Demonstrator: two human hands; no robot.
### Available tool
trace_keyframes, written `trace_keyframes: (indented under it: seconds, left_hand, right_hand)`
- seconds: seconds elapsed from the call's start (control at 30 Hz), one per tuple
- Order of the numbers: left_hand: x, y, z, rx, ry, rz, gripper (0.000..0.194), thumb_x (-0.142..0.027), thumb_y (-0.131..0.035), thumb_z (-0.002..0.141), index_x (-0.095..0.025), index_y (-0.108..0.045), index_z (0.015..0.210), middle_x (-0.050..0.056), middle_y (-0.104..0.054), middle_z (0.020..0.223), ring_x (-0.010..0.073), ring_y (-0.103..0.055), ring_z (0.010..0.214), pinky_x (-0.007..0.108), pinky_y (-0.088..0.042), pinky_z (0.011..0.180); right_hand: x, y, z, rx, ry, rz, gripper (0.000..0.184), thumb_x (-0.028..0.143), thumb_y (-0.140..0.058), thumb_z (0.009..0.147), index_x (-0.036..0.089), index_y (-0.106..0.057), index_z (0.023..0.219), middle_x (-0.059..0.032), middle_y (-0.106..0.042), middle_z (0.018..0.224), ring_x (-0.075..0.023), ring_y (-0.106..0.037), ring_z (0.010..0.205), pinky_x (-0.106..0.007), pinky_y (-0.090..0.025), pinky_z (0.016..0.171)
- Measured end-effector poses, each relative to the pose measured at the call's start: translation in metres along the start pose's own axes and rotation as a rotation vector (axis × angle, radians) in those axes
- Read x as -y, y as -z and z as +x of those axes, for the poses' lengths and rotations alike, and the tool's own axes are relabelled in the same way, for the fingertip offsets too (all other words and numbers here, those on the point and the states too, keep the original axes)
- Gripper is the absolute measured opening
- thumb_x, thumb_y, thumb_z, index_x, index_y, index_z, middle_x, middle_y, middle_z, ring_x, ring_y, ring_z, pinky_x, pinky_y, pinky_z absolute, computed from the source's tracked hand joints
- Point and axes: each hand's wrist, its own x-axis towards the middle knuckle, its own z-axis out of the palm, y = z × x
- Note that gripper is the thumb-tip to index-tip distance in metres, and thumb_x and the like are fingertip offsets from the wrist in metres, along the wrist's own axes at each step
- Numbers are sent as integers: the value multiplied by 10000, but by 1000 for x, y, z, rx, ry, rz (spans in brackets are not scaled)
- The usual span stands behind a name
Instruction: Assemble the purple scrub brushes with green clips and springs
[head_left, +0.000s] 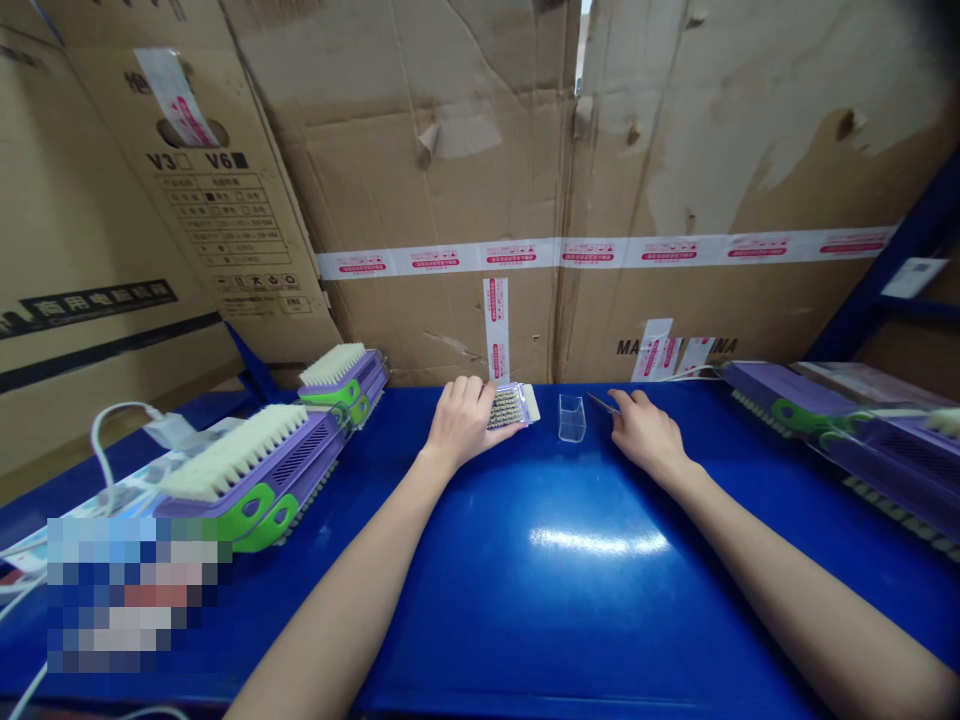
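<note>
My left hand (461, 420) is closed on the left end of a small clear pack (508, 405) that shows rows of tiny dark and pale pieces and a whitish right end. Just right of the pack, a small open clear plastic box (571, 418) stands on the blue tabletop (525, 620); neither hand touches it. Beyond that box, my right hand (649, 432) pinches a thin, pointed pair of tweezers (602, 403), whose tip points left toward the box. The fingers partly hide both held things.
Purple-and-green brushes with pale bristles (255, 470) lie at the left, with more purple brushes (795, 400) at the right. White cables (112, 440) run along the left side. Large cardboard sheets (450, 180) stand behind the table, and a blue metal post (877, 260) rises at right.
</note>
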Motion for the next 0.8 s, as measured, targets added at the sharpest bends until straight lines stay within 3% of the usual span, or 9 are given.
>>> trace_keyframes:
  seconds: [0.17,0.5,0.67,0.8]
  left_hand:
    - [4,-1,-1,-6,14,14,533,-636,-477,801,-127,-627,748,103,-523,724,232,-461,721,342,-344,632]
    - [9,-5,-2,35,9,-3,525,-636,-456,815,-134,-606,770,115,-589,776,236,-508,735,345,-356,643]
    - [8,-5,-1,42,10,2,551,-655,-445,811,-127,-602,821,141,-624,902,248,-539,810,349,-369,685]
    - [7,-3,-1,55,-21,31,518,-628,-420,839,-143,-590,769,96,-601,745,227,-530,719,344,-353,661]
  right_hand:
    - [1,-1,0,2,7,-17,424,211,-371,884,190,-456,1298,-139,-549,1111,-251,-625,856,-316,-440,610]
    - [3,-2,0,-9,18,-32,428,199,-368,875,190,-461,1293,-128,-558,1095,-255,-625,857,-311,-428,590]
    - [3,-2,0,-1,16,-30,418,216,-364,886,189,-461,1292,-132,-557,1098,-251,-622,860,-314,-432,597]
    - [3,-1,0,3,20,-28,419,214,-368,887,187,-458,1295,-138,-555,1107,-240,-618,865,-309,-437,614]
